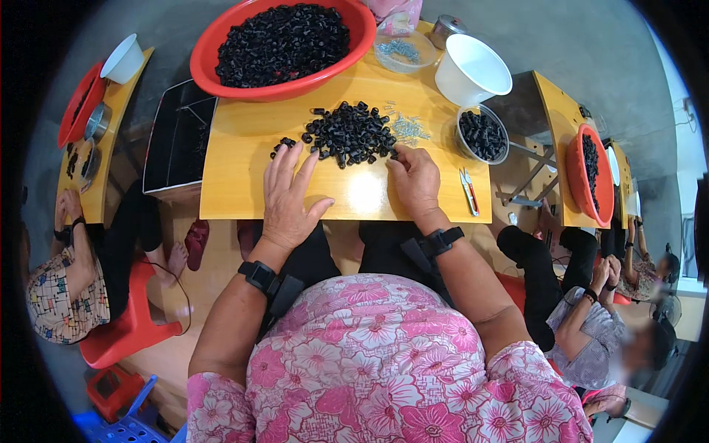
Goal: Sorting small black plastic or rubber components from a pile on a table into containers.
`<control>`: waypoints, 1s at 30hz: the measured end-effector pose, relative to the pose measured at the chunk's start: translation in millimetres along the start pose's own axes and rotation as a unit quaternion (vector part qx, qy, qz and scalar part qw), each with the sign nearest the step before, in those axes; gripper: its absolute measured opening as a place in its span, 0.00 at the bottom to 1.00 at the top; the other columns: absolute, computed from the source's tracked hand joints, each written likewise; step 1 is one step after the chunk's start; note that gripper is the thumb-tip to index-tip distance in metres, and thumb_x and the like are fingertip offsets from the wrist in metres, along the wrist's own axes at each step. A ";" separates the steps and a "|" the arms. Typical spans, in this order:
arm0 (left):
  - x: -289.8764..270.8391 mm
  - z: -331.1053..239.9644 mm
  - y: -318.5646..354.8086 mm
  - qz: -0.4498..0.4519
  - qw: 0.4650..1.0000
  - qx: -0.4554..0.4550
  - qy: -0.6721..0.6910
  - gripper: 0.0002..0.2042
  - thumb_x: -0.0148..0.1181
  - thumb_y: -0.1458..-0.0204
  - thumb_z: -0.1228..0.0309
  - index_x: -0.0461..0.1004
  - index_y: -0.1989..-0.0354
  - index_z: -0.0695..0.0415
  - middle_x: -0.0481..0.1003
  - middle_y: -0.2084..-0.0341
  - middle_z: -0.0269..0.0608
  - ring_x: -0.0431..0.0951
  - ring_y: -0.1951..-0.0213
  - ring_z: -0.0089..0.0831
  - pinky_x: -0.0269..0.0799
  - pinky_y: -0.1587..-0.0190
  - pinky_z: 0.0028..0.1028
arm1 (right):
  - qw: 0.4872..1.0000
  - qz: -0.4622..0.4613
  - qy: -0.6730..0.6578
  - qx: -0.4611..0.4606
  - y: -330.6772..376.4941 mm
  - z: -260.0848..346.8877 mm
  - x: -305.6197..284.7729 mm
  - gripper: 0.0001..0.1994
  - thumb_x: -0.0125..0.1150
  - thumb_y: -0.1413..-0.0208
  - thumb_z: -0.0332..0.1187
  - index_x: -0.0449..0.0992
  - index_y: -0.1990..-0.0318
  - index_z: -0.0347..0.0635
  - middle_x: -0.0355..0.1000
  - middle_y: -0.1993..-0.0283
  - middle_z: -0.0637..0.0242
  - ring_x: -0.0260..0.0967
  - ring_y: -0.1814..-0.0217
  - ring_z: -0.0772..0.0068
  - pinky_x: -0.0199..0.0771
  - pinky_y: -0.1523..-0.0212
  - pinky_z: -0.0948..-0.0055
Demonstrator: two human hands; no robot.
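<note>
While the left hand [286,203] spread its fingers apart, the right hand [415,181] curled, any pinch unclear, beside black pieces [351,133] heaped on the counter's [244,166] middle, seemingly for easy reach; a red basin [277,94] stood at its far left corner.

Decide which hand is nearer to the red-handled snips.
Right: the right hand is just left of the snips; the left hand is farther left, beyond the right hand.

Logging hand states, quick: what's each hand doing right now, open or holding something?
Left hand: open, fingers spread, beside the small black pieces.
Right hand: fingers curled, at the pieces' right edge; whether it grips one cannot be told.
</note>
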State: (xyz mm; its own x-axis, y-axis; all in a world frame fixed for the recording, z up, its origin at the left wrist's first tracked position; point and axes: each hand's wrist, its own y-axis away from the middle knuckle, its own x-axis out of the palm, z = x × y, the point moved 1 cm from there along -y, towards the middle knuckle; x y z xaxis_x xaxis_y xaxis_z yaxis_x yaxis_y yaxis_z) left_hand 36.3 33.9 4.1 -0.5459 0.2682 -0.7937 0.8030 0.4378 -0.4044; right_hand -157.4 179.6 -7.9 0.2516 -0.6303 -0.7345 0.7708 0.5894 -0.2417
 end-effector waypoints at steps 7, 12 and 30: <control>4.0 1.3 1.6 0.004 1.000 -0.019 0.018 0.38 0.70 0.62 0.63 0.63 0.39 0.56 0.58 0.37 0.49 0.53 0.34 0.50 0.50 0.34 0.42 | 0.999 0.007 0.016 -0.044 10.0 19.2 14.9 0.12 0.64 0.54 0.32 0.79 0.60 0.43 0.72 0.66 0.57 0.73 0.67 0.53 0.73 0.65 0.60; 4.4 3.4 2.4 0.008 0.999 -0.031 0.027 0.36 0.69 0.60 0.61 0.64 0.38 0.52 0.58 0.37 0.47 0.54 0.35 0.49 0.50 0.34 0.43 | 0.981 0.025 -0.194 0.011 7.0 19.0 18.2 0.10 0.63 0.52 0.26 0.78 0.60 0.38 0.73 0.67 0.58 0.73 0.70 0.63 0.74 0.67 0.67; 6.8 3.2 3.2 0.001 0.999 -0.028 0.037 0.36 0.70 0.60 0.62 0.65 0.39 0.53 0.59 0.38 0.48 0.56 0.36 0.50 0.53 0.35 0.43 | 0.999 -0.032 -0.007 -0.010 -17.3 2.8 2.0 0.13 0.67 0.53 0.32 0.79 0.57 0.43 0.72 0.75 0.62 0.70 0.76 0.68 0.71 0.71 0.71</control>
State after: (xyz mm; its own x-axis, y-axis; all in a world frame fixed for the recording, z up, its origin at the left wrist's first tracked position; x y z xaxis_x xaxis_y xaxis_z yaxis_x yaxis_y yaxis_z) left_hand 36.0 34.4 -4.0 -0.5621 0.3304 -0.7582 0.7904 0.4845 -0.3749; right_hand -168.6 166.8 -3.5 0.2103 -0.6742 -0.7079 0.7733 0.5578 -0.3015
